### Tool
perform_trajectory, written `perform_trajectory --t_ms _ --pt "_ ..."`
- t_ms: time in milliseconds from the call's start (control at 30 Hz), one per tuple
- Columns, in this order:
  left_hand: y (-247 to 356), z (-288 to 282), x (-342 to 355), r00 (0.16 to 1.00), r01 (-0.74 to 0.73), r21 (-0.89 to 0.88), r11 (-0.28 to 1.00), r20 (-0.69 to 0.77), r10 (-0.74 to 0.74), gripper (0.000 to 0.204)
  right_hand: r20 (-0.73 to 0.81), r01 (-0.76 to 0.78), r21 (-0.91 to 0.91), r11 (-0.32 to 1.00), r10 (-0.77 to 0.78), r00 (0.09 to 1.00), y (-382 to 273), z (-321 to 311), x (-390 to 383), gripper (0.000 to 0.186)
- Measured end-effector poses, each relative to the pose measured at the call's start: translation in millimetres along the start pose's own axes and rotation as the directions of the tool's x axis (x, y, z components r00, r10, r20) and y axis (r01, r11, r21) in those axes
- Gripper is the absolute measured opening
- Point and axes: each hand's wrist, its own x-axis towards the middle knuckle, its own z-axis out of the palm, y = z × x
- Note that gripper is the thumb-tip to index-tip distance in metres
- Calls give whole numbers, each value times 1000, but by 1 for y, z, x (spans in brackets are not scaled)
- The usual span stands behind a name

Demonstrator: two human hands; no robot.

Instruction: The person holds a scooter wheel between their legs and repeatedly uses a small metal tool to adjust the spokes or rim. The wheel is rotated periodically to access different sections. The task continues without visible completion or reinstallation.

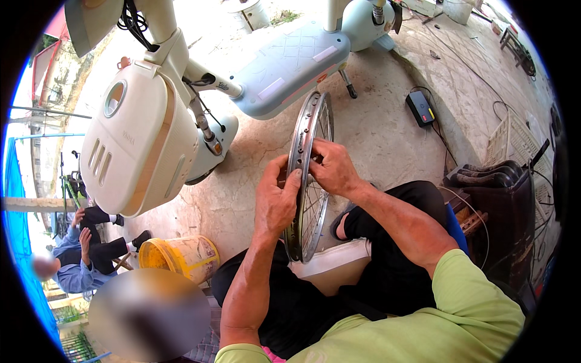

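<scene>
A spoked metal wheel without a tyre stands upright and edge-on in front of me, its lower part between my knees. My left hand is closed around the left side of the rim, the thumb pressed on its outer face. From the right, my right hand reaches in with bent fingers closed at the rim and spokes. Its fingertips are partly hidden behind the rim, so any small part between them cannot be made out. Below the wheel lies a pale, flat-sided block or box between my legs.
A cream and pale-blue scooter stands ahead. A yellow-stained bucket is at left, near a seated person in blue. On the right are a black charger-like box with a cable, a dark seat and a white crate.
</scene>
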Motion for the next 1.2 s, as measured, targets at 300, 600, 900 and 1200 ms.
perform_trajectory --t_ms 300,600,900,1200 --pt "-21 -7 7 987 -151 193 969 -22 158 34 -110 -131 53 990 136 985 16 -15 18 25" --pt "-19 -10 -1 989 -144 33 989 -29 145 31 41 -105 105 989 101 994 37 -10 20 16" --pt "-20 -4 -1 989 -150 90 985 3 151 30 130 -169 302 938 135 982 42 -10 19 20" --pt "-14 5 -1 980 -191 183 964 -19 198 28 106 -207 373 905 180 978 70 -10 22 24"
